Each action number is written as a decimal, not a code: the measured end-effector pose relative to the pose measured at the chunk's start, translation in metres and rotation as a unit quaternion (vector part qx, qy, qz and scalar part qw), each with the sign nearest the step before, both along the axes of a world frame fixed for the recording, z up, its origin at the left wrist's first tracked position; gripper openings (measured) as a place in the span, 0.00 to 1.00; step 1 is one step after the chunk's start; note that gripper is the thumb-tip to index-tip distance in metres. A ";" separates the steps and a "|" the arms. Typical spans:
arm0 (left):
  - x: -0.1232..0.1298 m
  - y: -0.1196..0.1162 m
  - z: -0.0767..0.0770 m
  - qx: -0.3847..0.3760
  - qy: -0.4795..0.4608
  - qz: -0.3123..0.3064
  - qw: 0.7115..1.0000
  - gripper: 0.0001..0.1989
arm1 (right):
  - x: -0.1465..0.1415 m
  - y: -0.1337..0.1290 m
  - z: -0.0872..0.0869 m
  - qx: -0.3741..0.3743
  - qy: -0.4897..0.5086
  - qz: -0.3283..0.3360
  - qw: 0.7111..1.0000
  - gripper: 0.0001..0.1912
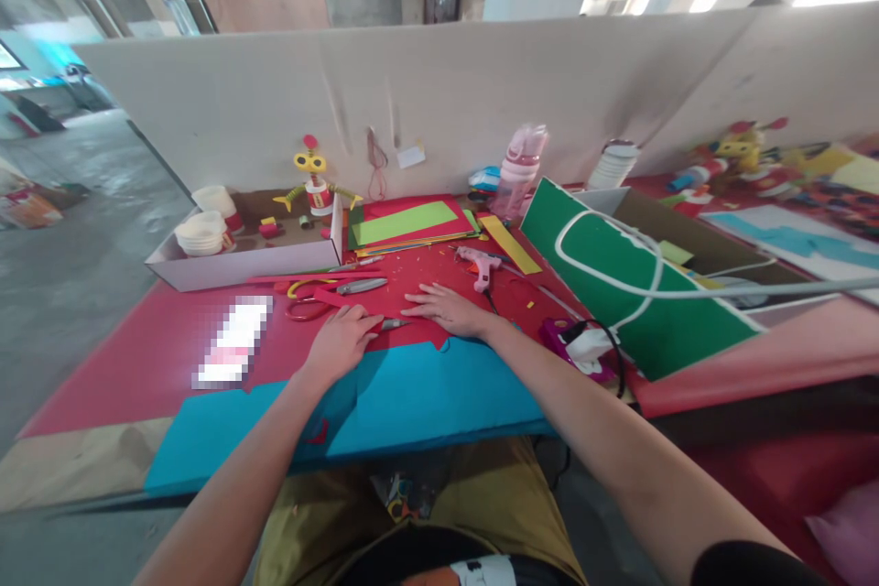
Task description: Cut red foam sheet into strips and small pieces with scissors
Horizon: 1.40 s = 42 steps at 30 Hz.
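On the red tabletop (137, 348), behind the large blue sheets (439, 389), both of my hands rest close together. My left hand (343, 339) lies over a grey-tipped tool (394, 324), probably a pen or knife, with its fingers bent; whether it grips the tool is unclear. To its right, my right hand (446, 309) lies flat with its fingers spread, near the tool's tip. Scissors with red handles (307, 308) lie just left of my left hand, and scissors with grey blades (363, 286) lie beyond it.
A pink glue gun (479, 265) stands beyond my right hand. At the back left, an open box (254, 273) holds paper cups and a yellow-eyed figure. Coloured sheets (405, 224) are stacked at the back. A green board (618, 293) and white cable are at the right.
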<state>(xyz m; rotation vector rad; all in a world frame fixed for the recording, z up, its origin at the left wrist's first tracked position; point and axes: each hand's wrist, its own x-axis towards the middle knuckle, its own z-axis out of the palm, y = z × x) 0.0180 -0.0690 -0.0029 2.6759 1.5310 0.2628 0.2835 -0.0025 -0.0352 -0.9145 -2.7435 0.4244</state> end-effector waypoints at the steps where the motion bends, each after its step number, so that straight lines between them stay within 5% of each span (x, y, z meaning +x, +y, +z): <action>1: 0.001 0.000 0.000 0.002 0.004 0.002 1.000 0.19 | 0.000 0.001 -0.002 0.000 0.002 0.002 1.000 0.26; 32: 0.033 -0.011 0.003 0.020 0.048 -0.018 0.998 0.19 | -0.001 -0.001 0.002 -0.020 0.002 -0.009 1.000 0.28; 42: 0.034 -0.013 0.003 0.017 0.041 -0.019 0.999 0.19 | 0.011 0.008 0.006 -0.039 0.011 0.017 0.999 0.22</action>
